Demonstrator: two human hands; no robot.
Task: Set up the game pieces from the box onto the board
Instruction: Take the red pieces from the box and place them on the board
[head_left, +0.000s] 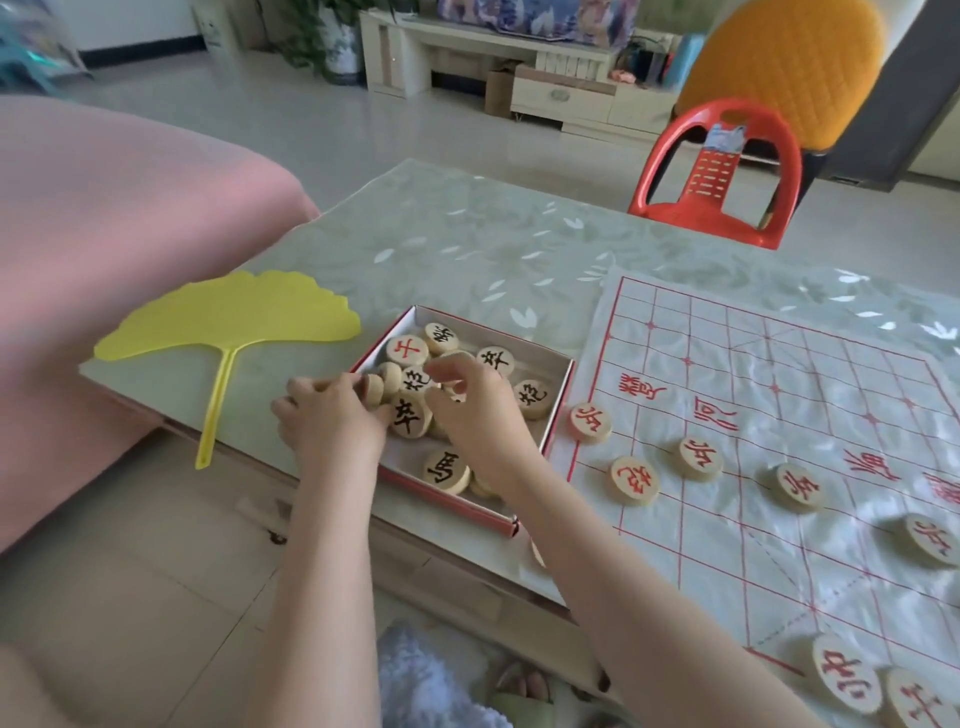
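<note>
Step in hand: retrieval of pieces from the box; board layout is only partly complete.

The open red-edged cardboard box (530, 353) sits on the patterned glass tabletop (467, 244), just left of the white plastic-sheet board with a red grid (810, 395). The round wooden game pieces (410, 418) left in the box mostly bear black characters; one shows red. Several red-marked wooden discs (700, 458) already lie on the board's near half, spaced apart along its lines.

Left hand (332, 421): at the box's left wall, fingers curled round a few pieces standing on edge.

Right hand (467, 410): inside the box, fingers bent down over the pile. Whether they grip a piece cannot be told.

A yellow leaf-shaped plastic fan (234, 317) lies on the tabletop left of the box, clear of the work.

Next move, as judged: lift the selected piece free of the pile, carry it right over the box wall, and seat it on a vacant grid intersection without disturbing discs already placed.
</note>
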